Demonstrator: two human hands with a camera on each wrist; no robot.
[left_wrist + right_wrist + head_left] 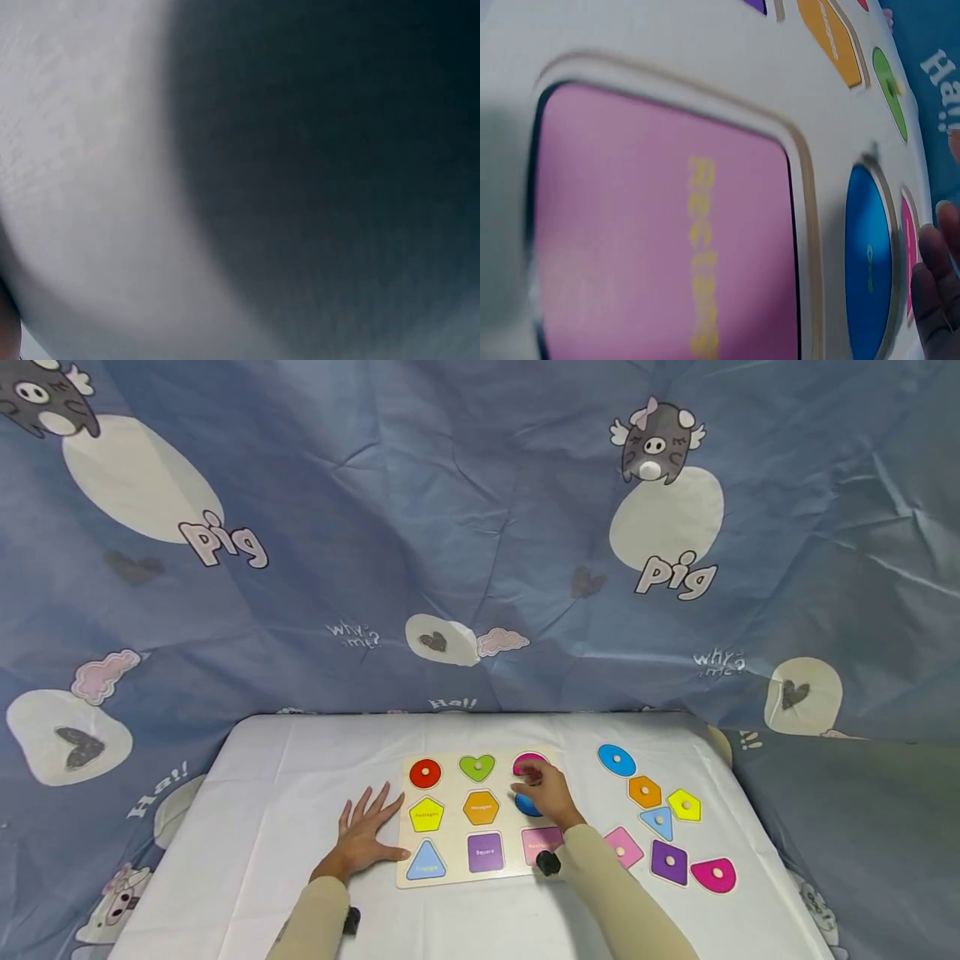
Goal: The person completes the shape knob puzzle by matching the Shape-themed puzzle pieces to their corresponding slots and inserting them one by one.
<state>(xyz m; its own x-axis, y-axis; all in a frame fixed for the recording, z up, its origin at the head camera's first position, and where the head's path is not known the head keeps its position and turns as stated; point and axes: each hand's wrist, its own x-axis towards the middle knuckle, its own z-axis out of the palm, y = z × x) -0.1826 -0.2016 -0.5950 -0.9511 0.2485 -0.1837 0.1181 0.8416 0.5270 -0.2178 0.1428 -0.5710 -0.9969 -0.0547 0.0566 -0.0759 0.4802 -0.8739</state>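
Note:
A pale shape-puzzle board (453,847) lies on the white cloth. In it sit a red circle (425,774) and a green heart (477,767), each with a knob. My right hand (551,795) hovers over the board's right side, fingers loosely bent and nothing visible in them, above the magenta recess (530,760) and blue oval recess (868,262). My left hand (363,839) rests with fingers spread at the board's left edge, its thumb touching that edge. The left wrist view is mostly a dark blur.
To the right lie loose knobbed pieces: a blue oval (617,761), orange hexagon (645,792), yellow pentagon (685,806), light blue triangle (658,823), pink rectangle (624,846), purple square (669,863) and magenta semicircle (714,876). A blue patterned curtain (480,568) hangs behind the table.

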